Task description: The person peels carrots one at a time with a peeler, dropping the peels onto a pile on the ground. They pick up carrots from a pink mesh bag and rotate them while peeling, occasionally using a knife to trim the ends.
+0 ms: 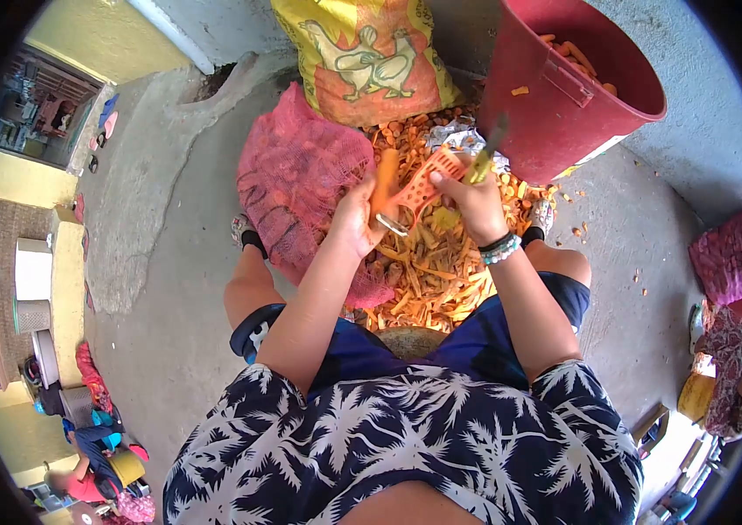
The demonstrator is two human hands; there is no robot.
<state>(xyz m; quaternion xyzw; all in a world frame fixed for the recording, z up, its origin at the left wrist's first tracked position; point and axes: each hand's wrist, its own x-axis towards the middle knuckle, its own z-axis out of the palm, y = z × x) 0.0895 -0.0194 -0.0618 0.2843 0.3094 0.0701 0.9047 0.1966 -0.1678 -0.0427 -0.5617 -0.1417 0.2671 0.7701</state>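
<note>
My left hand (358, 215) is wrapped round an orange carrot (385, 173), which points up and away from me. My right hand (478, 203) grips an orange peeler (430, 179) with a perforated handle; its metal end is beside the carrot's lower end. A knife (482, 163) with a yellow-green handle also sticks up from my right hand, its blade blurred. Below both hands lies a heap of carrot peelings (441, 267) between my legs. Left of it rests a pink mesh sack (301, 171) full of carrots.
A red bucket (533, 114) holding carrots stands at the upper right, near the wall. Behind the heap is a yellow and orange sack (371, 66) printed with chickens. Crumpled foil (458, 138) lies among the scraps. Another person (95, 468) sits far off at the lower left.
</note>
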